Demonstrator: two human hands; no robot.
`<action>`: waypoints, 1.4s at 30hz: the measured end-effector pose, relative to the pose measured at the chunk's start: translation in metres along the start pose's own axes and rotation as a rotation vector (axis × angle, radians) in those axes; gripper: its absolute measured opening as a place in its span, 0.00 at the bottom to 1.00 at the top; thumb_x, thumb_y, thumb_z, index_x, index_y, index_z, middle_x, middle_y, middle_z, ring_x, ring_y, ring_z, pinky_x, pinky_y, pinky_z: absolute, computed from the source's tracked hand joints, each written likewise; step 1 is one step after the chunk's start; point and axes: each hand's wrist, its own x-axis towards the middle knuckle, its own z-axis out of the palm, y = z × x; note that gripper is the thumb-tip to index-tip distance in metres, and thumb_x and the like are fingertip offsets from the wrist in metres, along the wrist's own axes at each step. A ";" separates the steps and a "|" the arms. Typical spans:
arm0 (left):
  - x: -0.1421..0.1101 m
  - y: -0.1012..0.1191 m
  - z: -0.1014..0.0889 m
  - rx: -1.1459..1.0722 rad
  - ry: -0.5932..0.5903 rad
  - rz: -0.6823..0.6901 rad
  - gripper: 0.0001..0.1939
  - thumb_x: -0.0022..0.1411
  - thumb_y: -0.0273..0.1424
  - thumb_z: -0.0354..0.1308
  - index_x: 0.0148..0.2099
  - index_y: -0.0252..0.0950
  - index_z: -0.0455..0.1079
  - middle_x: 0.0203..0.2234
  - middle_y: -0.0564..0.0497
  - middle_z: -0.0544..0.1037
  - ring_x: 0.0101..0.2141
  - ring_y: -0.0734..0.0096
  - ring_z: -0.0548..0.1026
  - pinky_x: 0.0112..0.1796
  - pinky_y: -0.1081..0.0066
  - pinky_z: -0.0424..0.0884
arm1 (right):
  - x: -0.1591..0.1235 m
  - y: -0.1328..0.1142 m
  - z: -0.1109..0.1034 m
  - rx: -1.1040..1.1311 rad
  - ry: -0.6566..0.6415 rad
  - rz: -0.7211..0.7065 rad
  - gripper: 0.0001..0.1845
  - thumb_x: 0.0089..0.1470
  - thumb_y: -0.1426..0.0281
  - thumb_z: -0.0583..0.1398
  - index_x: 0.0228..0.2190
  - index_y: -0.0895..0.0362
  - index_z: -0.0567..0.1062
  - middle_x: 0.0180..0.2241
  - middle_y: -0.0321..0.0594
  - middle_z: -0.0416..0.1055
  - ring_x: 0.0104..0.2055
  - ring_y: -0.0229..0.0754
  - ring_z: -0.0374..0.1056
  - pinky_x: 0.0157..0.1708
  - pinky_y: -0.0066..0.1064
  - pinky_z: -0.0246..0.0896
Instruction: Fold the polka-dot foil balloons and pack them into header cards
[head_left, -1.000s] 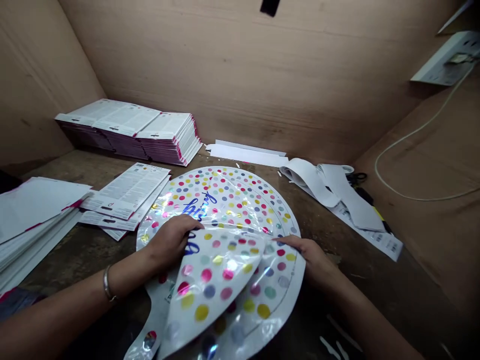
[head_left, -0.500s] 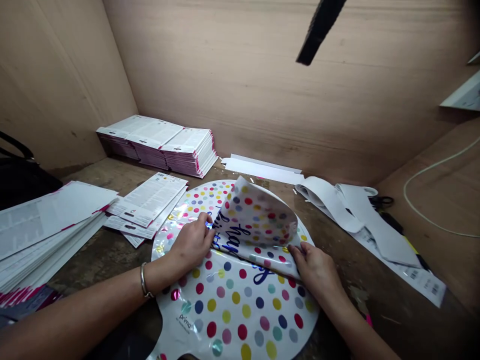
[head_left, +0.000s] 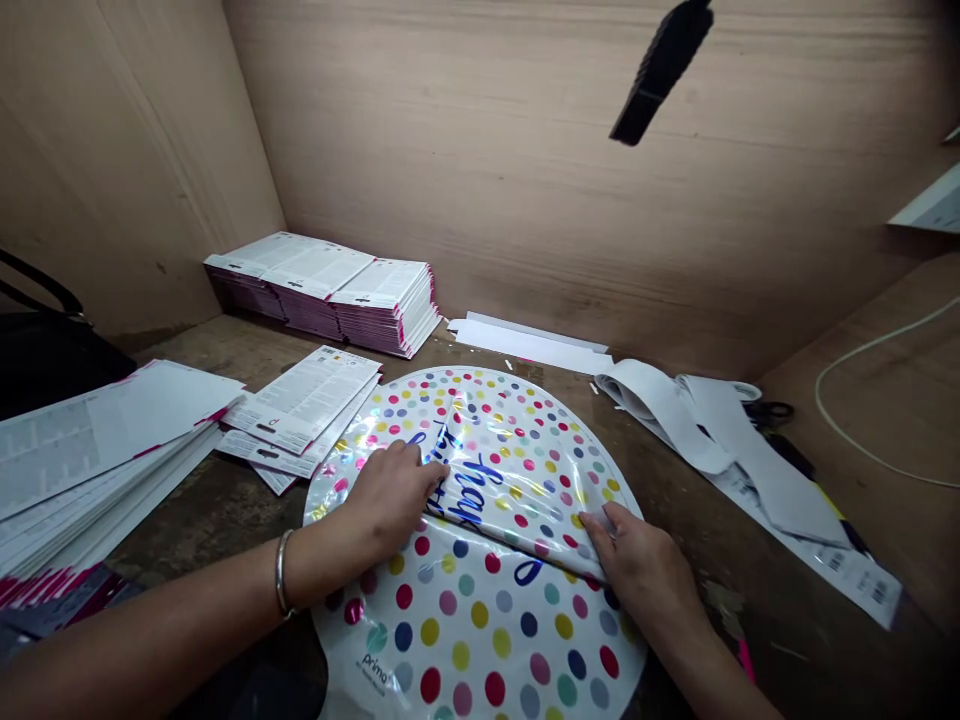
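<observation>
A flat, round foil balloon (head_left: pixel 487 610) with coloured dots and blue lettering lies on the table in front of me. A raised fold crosses its middle and covers part of the lettering. My left hand (head_left: pixel 394 495), with a metal bangle at the wrist, is closed on the left part of this fold, fingers curled and thumb against the foil. At the fold's right end, my right hand (head_left: pixel 641 560) pinches the foil, thumb on top and the other fingers mostly hidden. Above the fold, the upper part of the balloon lies nearly flat.
Printed cards are stacked at the back wall (head_left: pixel 382 310), with a few loose cards (head_left: pixel 307 400) and a larger pile (head_left: pixel 112 430) at left. White label strips (head_left: pixel 735 430), scissors (head_left: pixel 769 412) and a white paper strip (head_left: pixel 532 340) lie behind and right. A black clip-like object (head_left: pixel 660 75) hangs above.
The foil flap that stood up between my hands has come down and now lies nearly flat over the upper balloon. Both hands keep their hold on the fold. The view has shifted slightly.
</observation>
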 end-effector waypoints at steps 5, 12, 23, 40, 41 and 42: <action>0.025 0.023 0.002 -0.063 0.032 0.167 0.21 0.64 0.37 0.47 0.58 0.42 0.62 0.61 0.44 0.57 0.61 0.50 0.52 0.57 0.50 0.49 | -0.002 0.002 0.001 -0.071 0.023 -0.014 0.19 0.59 0.58 0.46 0.27 0.54 0.68 0.24 0.43 0.73 0.26 0.45 0.68 0.23 0.31 0.52; 0.021 0.038 0.040 -0.140 -0.108 0.316 0.35 0.62 0.53 0.42 0.66 0.44 0.45 0.65 0.44 0.42 0.63 0.47 0.37 0.58 0.47 0.37 | -0.022 -0.015 -0.013 -0.030 0.315 -0.257 0.21 0.57 0.63 0.51 0.49 0.59 0.68 0.51 0.54 0.67 0.55 0.57 0.60 0.49 0.48 0.56; 0.019 0.042 0.036 -0.144 -0.130 0.306 0.46 0.54 0.61 0.45 0.67 0.41 0.44 0.65 0.41 0.41 0.63 0.43 0.36 0.58 0.45 0.36 | -0.053 0.023 0.004 0.034 0.239 -0.184 0.30 0.60 0.60 0.46 0.58 0.66 0.60 0.62 0.56 0.50 0.64 0.56 0.43 0.58 0.55 0.48; 0.030 -0.035 -0.016 -0.454 -0.104 -0.342 0.43 0.52 0.50 0.58 0.63 0.33 0.50 0.47 0.41 0.73 0.43 0.58 0.74 0.41 0.64 0.70 | -0.024 -0.036 0.027 0.109 -0.023 -0.505 0.26 0.61 0.69 0.43 0.60 0.60 0.56 0.63 0.47 0.47 0.65 0.49 0.41 0.61 0.52 0.43; 0.042 -0.029 -0.016 -0.484 -0.126 -0.388 0.44 0.50 0.51 0.59 0.62 0.31 0.50 0.45 0.41 0.74 0.40 0.58 0.75 0.38 0.65 0.71 | -0.024 -0.037 0.028 0.097 -0.027 -0.506 0.27 0.61 0.69 0.42 0.60 0.60 0.56 0.63 0.47 0.47 0.65 0.49 0.41 0.61 0.51 0.43; 0.054 -0.023 -0.015 -0.502 -0.142 -0.420 0.45 0.48 0.51 0.60 0.61 0.29 0.52 0.43 0.40 0.75 0.38 0.57 0.76 0.36 0.66 0.71 | -0.025 -0.037 0.028 0.085 -0.031 -0.506 0.27 0.61 0.70 0.42 0.60 0.61 0.55 0.63 0.47 0.46 0.65 0.49 0.41 0.61 0.51 0.43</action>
